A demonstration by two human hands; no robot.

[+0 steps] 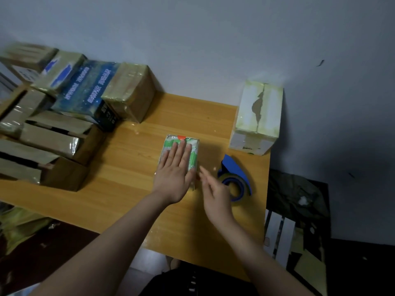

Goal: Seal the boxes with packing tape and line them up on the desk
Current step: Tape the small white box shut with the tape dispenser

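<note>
Checker: Progress is to be judged first. What is done, and what is left?

Packer: Glossy tape is seen over the green box (171, 143) at the centre of the desk (128, 189), so its sealing is judged nearly finished. A white box (255, 118), taped over a torn seam, is set at 2 o'clock. At 9 to 10 o'clock a pile of boxes (53, 124) is heaped rather than lined up. Dark gaps are shown at some flaps, so more sealing is judged to be left.

Checker: How is the green box laid?

Packer: Its long axis is run from 6 towards 12 o'clock, tipped slightly to 1, with the red-marked end pointed away.

Checker: And the hands?

Packer: The left hand (175, 167) is pressed flat on the box top, fingers straight. The right hand (215, 195) is held just beside it at 4 o'clock, blurred, fingers loose, nothing gripped. The tape dispenser (235, 174) is left lying beyond it.
</note>
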